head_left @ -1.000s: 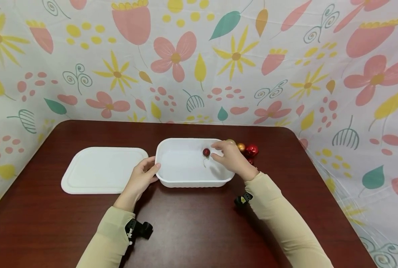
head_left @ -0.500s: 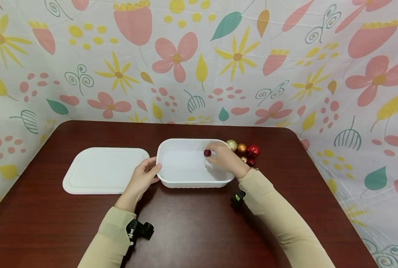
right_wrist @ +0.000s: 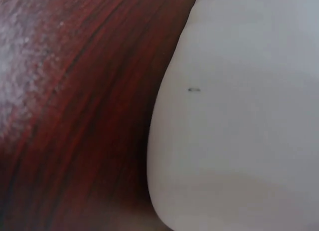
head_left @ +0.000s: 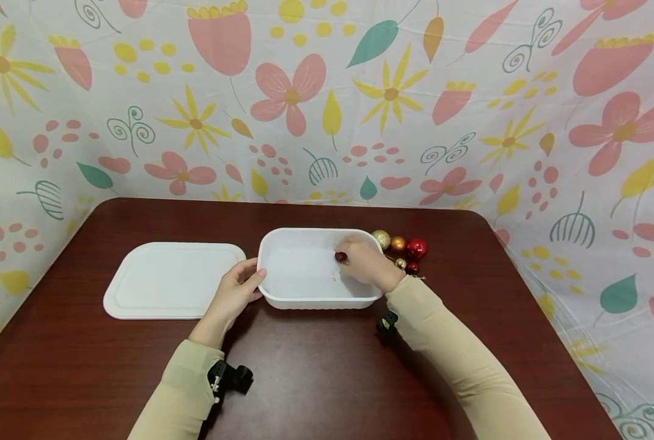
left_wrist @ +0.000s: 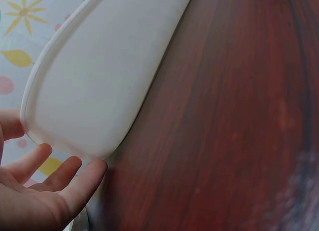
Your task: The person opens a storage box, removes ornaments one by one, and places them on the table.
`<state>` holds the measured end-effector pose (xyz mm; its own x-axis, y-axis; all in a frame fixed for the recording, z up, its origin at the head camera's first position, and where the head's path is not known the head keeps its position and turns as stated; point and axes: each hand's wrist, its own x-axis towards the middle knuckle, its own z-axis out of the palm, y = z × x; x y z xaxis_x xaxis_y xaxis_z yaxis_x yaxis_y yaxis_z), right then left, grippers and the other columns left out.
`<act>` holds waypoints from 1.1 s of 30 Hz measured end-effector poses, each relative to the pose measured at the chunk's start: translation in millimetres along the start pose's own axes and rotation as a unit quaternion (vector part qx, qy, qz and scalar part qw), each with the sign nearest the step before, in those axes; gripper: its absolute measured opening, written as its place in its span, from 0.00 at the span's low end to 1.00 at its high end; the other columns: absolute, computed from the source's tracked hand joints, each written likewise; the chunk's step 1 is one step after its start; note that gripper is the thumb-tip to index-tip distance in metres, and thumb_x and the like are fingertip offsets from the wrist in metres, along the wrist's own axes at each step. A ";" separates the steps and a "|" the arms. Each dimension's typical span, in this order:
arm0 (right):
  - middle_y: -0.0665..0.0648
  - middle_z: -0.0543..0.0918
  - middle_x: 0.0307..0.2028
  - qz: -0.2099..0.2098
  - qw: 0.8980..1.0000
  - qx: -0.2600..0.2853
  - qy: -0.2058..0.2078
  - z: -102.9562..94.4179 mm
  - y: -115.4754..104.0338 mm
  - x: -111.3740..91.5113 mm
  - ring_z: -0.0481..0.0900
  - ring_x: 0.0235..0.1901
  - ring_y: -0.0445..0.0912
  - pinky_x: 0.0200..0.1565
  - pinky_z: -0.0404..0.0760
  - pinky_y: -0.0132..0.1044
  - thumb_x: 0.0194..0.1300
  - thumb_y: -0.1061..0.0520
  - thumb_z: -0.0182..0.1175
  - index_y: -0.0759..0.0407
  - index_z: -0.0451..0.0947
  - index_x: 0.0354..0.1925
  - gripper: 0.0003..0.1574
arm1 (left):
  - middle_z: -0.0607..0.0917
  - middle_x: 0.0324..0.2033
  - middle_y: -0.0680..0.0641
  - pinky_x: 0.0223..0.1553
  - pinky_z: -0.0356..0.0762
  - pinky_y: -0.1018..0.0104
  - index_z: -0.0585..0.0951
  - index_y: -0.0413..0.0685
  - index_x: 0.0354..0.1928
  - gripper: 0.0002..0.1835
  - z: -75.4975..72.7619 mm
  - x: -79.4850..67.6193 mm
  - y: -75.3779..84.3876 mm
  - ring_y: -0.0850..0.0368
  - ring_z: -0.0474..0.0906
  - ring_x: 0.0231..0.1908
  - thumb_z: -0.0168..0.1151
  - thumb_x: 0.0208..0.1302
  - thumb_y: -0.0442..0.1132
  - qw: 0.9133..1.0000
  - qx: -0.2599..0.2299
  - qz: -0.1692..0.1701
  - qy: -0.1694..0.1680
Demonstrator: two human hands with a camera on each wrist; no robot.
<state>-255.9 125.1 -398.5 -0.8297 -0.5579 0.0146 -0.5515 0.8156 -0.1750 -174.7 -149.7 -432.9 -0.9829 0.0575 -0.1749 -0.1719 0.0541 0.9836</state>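
Observation:
A white rectangular tub (head_left: 316, 303) stands at the middle of the table in the head view. My left hand (head_left: 236, 286) holds its left end, thumb at the rim; the left wrist view shows the fingertips (left_wrist: 92, 173) against the tub's end wall (left_wrist: 99, 81). Inside the tub's right half, my right hand (head_left: 367, 264) pinches a small dark red Christmas bauble (head_left: 340, 257) low over the floor. Part of the bauble is hidden by the fingers. Only the tub's side (right_wrist: 239, 121) and the tabletop appear in the right wrist view, without the hand.
Right of the tub lie several baubles: glittery gold (head_left: 381, 239), orange-gold (head_left: 397, 244), shiny red (head_left: 417, 248), and smaller gold (head_left: 401, 263) and red (head_left: 412, 267) ones. A flat white lid (head_left: 173, 280) lies to the left on the brown table (head_left: 305, 373). A floral curtain (head_left: 327, 110) hangs behind.
My right hand has reached further left and down into the tub, its spread fingers closing on the dark red bauble, which now sits slightly nearer me. My left hand keeps its place.

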 end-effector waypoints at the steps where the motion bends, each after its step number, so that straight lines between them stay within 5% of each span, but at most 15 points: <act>1: 0.62 0.81 0.49 0.002 1.000 0.001 -0.006 0.8 -0.1 -0.1 0.75 0.55 0.54 0.59 0.73 0.44 0.57 0.60 0.63 0.64 0.80 0.50 0.21 | 0.70 0.62 0.37 0.51 0.79 0.58 0.64 0.43 0.67 0.26 0.0 -0.1 0.0 0.43 0.71 0.59 0.53 0.70 0.41 1.000 0.000 0.000 0.000; 14: 0.62 0.81 0.47 -0.004 1.000 0.017 0.013 -0.6 -3.0 -5.3 0.75 0.53 0.53 0.56 0.75 0.42 0.58 0.63 0.62 0.65 0.81 0.45 0.15 | 0.69 0.63 0.38 0.52 0.78 0.57 0.64 0.43 0.67 0.26 -0.2 -0.2 0.5 0.43 0.70 0.60 0.53 0.70 0.43 1.000 0.008 -0.003 -0.001; 20: 0.58 0.82 0.38 -0.016 0.999 0.025 0.034 -0.7 -3.7 -8.0 0.77 0.44 0.50 0.49 0.78 0.41 0.57 0.65 0.61 0.64 0.82 0.38 0.08 | 0.69 0.63 0.37 0.52 0.79 0.57 0.64 0.43 0.67 0.26 0.0 -1.3 -0.5 0.43 0.70 0.60 0.53 0.70 0.43 1.000 0.010 -0.002 0.000; 27: 0.59 0.83 0.36 -0.024 0.997 0.033 0.066 1.7 -3.1 -10.3 0.79 0.42 0.51 0.46 0.80 0.41 0.55 0.69 0.58 0.65 0.81 0.37 0.09 | 0.70 0.62 0.37 0.51 0.79 0.58 0.64 0.42 0.67 0.26 -0.4 -1.8 -0.9 0.44 0.70 0.59 0.53 0.70 0.42 1.000 0.008 0.001 0.000; 33: 0.59 0.83 0.37 -0.016 0.998 0.034 0.054 -0.2 -3.4 -9.6 0.79 0.42 0.50 0.45 0.80 0.40 0.56 0.67 0.60 0.65 0.81 0.38 0.09 | 0.69 0.62 0.37 0.50 0.80 0.60 0.64 0.43 0.67 0.26 -0.2 -1.1 0.0 0.44 0.70 0.59 0.53 0.70 0.42 1.000 0.008 0.001 0.000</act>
<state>-246.1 127.8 -397.8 -0.8181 -0.5608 0.1272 -0.5740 0.7833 -0.2385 -173.6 -150.0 -432.7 -0.9833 0.0570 -0.1727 -0.1685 0.0707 0.9832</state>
